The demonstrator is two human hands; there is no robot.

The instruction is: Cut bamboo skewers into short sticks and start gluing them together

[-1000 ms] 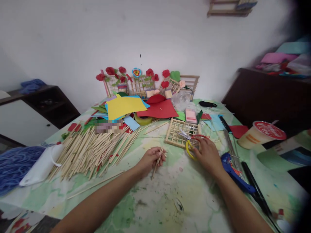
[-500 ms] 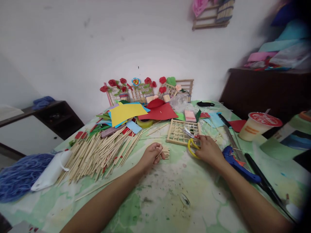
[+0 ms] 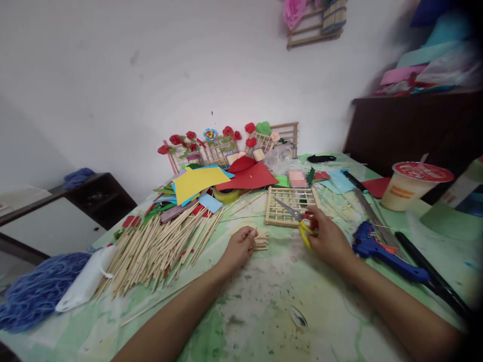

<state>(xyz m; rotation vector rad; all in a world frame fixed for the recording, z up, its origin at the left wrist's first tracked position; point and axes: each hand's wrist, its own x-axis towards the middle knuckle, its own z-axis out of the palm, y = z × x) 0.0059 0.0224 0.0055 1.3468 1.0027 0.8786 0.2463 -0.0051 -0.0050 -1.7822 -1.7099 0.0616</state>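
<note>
My right hand (image 3: pixel 327 234) is closed on a pair of scissors (image 3: pixel 293 213) with yellow handles. The blades point left, over a small lattice frame of wooden sticks (image 3: pixel 274 219). To the left, my left hand (image 3: pixel 239 247) rests low over the table with thumb and fingers pinched together on what looks like a short wooden stick, mostly hidden by the fingers. Several short cut sticks (image 3: pixel 261 242) lie in a row against its fingertips. Farther left spreads a big pile of long wooden sticks (image 3: pixel 151 246).
A blue glue gun (image 3: pixel 388 254) and a lidded drink cup (image 3: pixel 413 188) stand on the right. Coloured sheets (image 3: pixel 202 182) and lattice frames with red flowers (image 3: pixel 219 148) are at the back. Blue yarn (image 3: pixel 37 286) and a white object (image 3: pixel 86 279) lie at far left.
The scissors have been lifted and turned in my right hand, their blades now pointing left. My left hand stays by the short sticks. The view has shifted slightly.
</note>
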